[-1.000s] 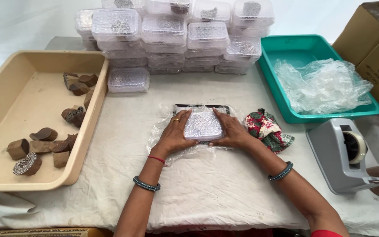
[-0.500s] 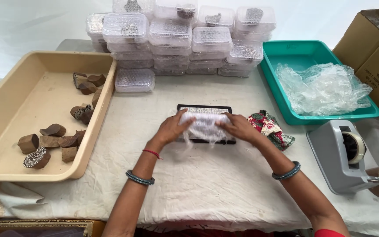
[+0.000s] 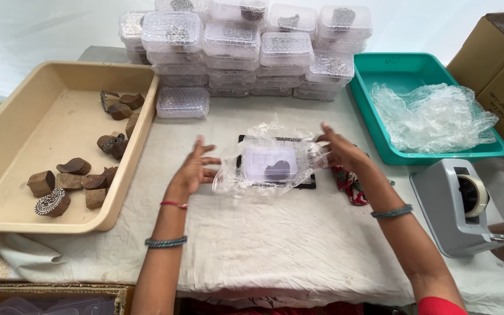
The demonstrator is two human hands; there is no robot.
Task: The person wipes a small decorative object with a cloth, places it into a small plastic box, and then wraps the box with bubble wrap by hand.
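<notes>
A small clear plastic box (image 3: 270, 163) with a dark wooden piece inside lies on a sheet of bubble wrap (image 3: 233, 178), over a black mat (image 3: 309, 183) at the table's middle. My left hand (image 3: 194, 169) hovers just left of the wrap with fingers spread, touching or nearly touching its edge. On the right side my right hand (image 3: 339, 150) pinches the edge of the bubble wrap and pulls it outward.
A beige tray (image 3: 42, 131) at left holds several carved wooden blocks (image 3: 53, 202). Wrapped boxes are stacked (image 3: 246, 49) at the back. A teal tray (image 3: 403, 73) with plastic bags, a tape dispenser (image 3: 459, 207), a cardboard box (image 3: 500, 67) and a patterned cloth (image 3: 351, 185) sit at right.
Both hands lay pressed on the wrapped box a second ago. They have since moved apart, opening the bubble wrap out to the sides and showing the box.
</notes>
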